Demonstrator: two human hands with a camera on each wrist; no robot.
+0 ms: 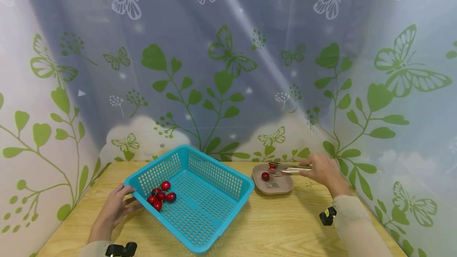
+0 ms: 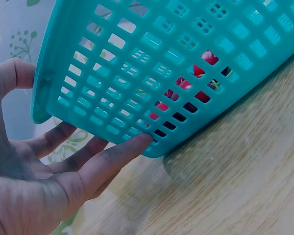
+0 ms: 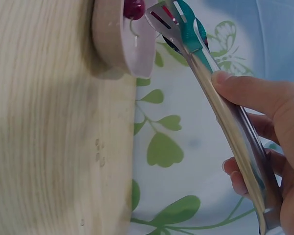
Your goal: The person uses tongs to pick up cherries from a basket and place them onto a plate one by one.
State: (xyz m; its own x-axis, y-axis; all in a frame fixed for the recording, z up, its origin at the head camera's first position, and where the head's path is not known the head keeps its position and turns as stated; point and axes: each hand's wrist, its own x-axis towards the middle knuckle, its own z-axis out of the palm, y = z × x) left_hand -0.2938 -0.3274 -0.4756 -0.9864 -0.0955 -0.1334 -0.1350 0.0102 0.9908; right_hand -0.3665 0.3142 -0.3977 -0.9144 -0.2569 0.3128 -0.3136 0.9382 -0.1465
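A blue plastic basket (image 1: 217,171) with perforated walls stands on the table, with several red cherries (image 1: 161,196) gathered in its left part. My left hand (image 1: 116,205) holds the basket's left corner, thumb at the rim and fingers (image 2: 132,147) against the outer wall. On the right, my right hand (image 1: 323,171) grips metal tongs (image 3: 230,127) with slotted heads. The tongs reach over a small beige dish (image 1: 276,189). One cherry (image 1: 265,176) lies in the dish. Another cherry (image 1: 272,167) shows at the tong heads, partly hidden by them.
The wooden table (image 1: 271,225) ends at a hanging curtain (image 1: 228,106) printed with butterflies and leaves, which closes in the back and both sides. The dish stands just right of the basket, close to the table's back edge.
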